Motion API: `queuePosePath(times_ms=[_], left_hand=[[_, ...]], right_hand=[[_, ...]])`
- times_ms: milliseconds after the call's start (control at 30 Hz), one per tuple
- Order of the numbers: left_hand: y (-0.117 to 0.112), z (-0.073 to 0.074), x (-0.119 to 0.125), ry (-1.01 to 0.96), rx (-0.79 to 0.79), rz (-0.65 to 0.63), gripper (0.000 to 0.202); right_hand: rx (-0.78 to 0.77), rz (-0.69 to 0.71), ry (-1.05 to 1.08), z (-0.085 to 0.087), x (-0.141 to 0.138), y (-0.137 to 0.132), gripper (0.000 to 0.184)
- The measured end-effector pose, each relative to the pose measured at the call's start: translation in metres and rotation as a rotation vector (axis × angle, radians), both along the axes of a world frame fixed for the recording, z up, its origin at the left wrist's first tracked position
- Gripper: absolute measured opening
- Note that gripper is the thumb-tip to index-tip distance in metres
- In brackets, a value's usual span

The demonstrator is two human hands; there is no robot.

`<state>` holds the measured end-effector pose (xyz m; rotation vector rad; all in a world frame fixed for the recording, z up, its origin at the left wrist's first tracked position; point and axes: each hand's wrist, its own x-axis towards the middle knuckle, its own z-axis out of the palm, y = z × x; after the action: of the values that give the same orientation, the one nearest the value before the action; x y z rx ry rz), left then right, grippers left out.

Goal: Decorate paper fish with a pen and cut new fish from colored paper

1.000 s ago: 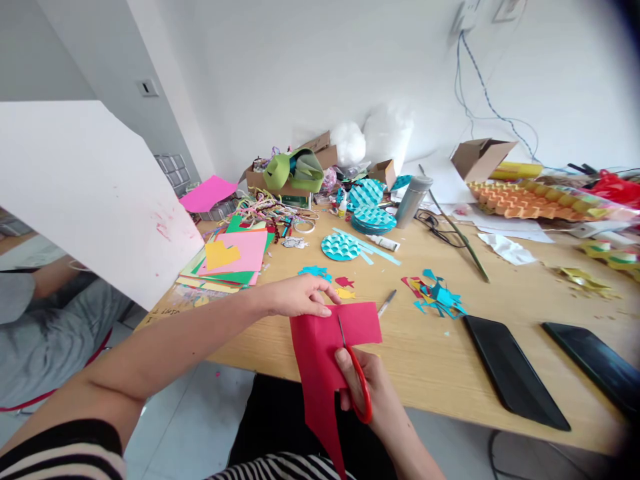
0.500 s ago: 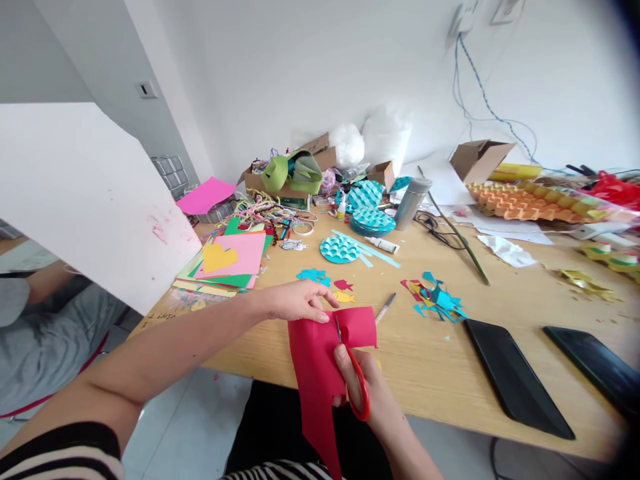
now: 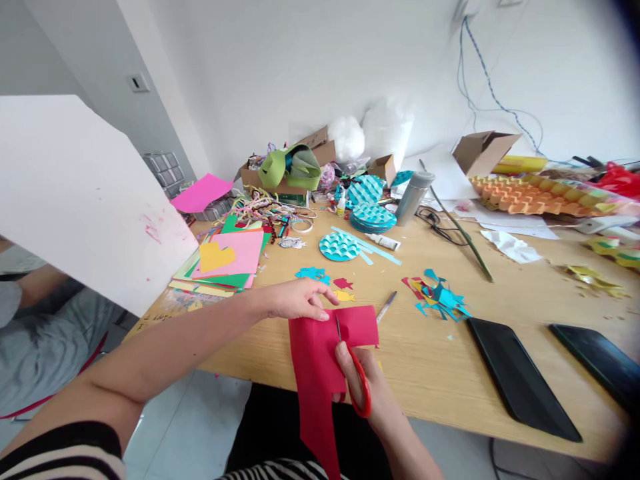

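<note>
A sheet of red paper (image 3: 313, 360) hangs over the table's front edge, its lower strip reaching down toward my lap. My left hand (image 3: 303, 300) pinches its upper edge between thumb and fingers. In my right hand (image 3: 370, 383) are scissors (image 3: 361, 387) with red handles, thumb in one loop. Their blades point away from me and lie in a cut in the paper. Just beyond the paper are a blue paper fish (image 3: 313, 274), a red one (image 3: 343, 284) and a yellow one (image 3: 343, 295). A pen (image 3: 387, 305) lies to the right.
Paper scraps (image 3: 443, 297) and two black phones (image 3: 523, 380) lie on the right. Coloured sheets (image 3: 245, 250) are stacked at left beside a large white board (image 3: 90, 200). Behind are a blue scalloped disc (image 3: 339, 247) and a grey bottle (image 3: 414, 199). Another person (image 3: 60, 340) sits at far left.
The view has shifted slightly. Both hands, the scissors and the red paper keep almost the same place relative to one another.
</note>
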<state>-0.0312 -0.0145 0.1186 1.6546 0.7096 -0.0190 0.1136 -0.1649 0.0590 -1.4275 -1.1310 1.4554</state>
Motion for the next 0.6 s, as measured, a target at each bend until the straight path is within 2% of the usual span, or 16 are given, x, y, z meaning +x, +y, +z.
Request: queuePosePath(times_ms=[167,300,500,600], left_hand=[[0.001,-0.001,0.001,-0.002,-0.036,-0.004,0.046],[0.001,0.000,0.001,-0.002,-0.027,0.019,0.045],[0.002,0.001,0.003,0.016,-0.019,-0.011,0.044],[0.004,0.000,0.004,0.014,-0.036,-0.006,0.046]], right_hand=[[-0.007,0.000,0.090,0.000,-0.002,0.004,0.064],[-0.072,-0.045,0.137,-0.005,-0.003,0.004,0.063],[0.091,-0.028,0.166,-0.020,-0.002,0.008,0.061],[0.090,-0.033,0.135,-0.025,0.001,0.010,0.063]])
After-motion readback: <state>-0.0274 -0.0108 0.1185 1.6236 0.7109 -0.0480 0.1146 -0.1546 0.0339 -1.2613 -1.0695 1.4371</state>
